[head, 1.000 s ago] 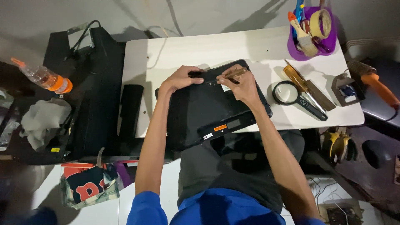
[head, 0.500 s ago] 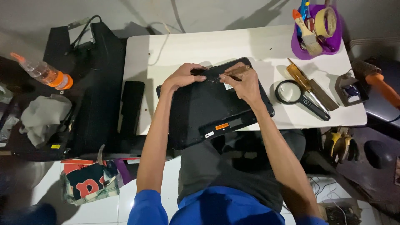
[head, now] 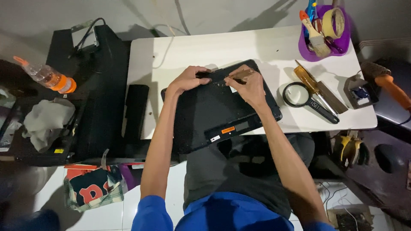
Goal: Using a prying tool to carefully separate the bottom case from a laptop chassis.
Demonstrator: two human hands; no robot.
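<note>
Hands meet over the far edge of a black laptop [head: 218,109] that lies upside down, bottom panel up, on a white table [head: 180,51], its near corner jutting past the table's near edge over the person's lap. The left hand [head: 188,79] presses down on the laptop's far-left part, fingers curled and closed against the case, holding nothing that I can make out. The right hand [head: 248,85] sits just beside it to the right, fingers pinched shut around a slim tool with a brownish handle [head: 240,75], its tip lying against the panel near the left hand's fingertips; the exact kind of tool is too small to tell. On the laptop's near side there is a small orange sticker [head: 227,129]. To the right on the table lie a black-rimmed magnifying glass [head: 299,96] and, just beyond it, a screwdriver with an amber handle [head: 309,81]. At the far right corner a purple tray [head: 319,51] holds a paintbrush [head: 314,36] and a roll of tape [head: 333,21]. Left of the laptop a flat black bar [head: 135,111] rests at the table's left edge. Well apart on the far left a clear bottle with an orange band [head: 49,77] lies tilted, with a crumpled grey cloth [head: 45,122] nearer.
</note>
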